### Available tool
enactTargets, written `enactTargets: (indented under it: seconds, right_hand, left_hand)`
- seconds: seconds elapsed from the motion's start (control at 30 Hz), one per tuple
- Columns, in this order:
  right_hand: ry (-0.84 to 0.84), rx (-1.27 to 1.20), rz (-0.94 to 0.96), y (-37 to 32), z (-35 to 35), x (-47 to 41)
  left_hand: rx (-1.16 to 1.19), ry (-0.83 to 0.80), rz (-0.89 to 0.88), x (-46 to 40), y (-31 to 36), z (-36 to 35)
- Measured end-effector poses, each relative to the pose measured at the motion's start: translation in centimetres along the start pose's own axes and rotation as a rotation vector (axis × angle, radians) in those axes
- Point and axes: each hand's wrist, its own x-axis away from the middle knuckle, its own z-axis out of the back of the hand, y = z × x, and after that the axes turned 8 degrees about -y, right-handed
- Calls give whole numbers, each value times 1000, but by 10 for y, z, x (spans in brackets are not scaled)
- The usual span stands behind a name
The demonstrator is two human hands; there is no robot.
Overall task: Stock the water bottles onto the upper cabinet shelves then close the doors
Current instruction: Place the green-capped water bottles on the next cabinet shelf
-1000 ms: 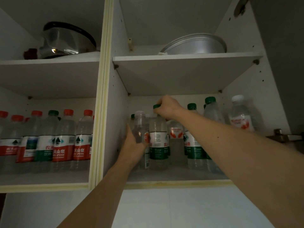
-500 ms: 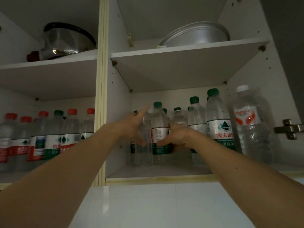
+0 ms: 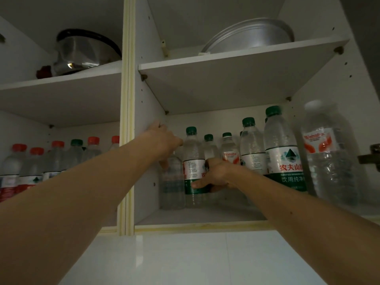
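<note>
Both my hands are inside the right compartment of the upper cabinet, on its lower shelf [image 3: 197,218]. My right hand [image 3: 216,175] wraps the label of a green-capped water bottle [image 3: 192,155] that stands upright on the shelf. My left hand [image 3: 164,140] lies over the top of a clear bottle [image 3: 171,186] beside the compartment's left wall, fingers curled down around its neck; its cap is hidden. To the right stand several more green-capped bottles [image 3: 284,153] and a big white-capped bottle [image 3: 327,153].
The left compartment holds a row of red- and green-capped bottles [image 3: 57,159]. A steel pot [image 3: 86,52] sits on the upper left shelf and a metal pan [image 3: 250,36] on the upper right one. A door hinge [image 3: 370,157] sticks out at right. White wall tiles [image 3: 185,260] lie below.
My right hand dropped from the green cap to the bottle's label. My left hand rose from the clear bottle's side to its top. The camera moved closer and to the left.
</note>
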Motion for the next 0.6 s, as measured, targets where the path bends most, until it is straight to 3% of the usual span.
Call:
enactTargets:
  seconds: [0.4,0.6]
  right_hand:
    - [4,-29,11,-5,-14,1]
    - [0,-49,18,-6,-16,5]
  left_hand:
    - [-248,184,3,16,0,-15]
    - [-244,138,94,26,6,-15]
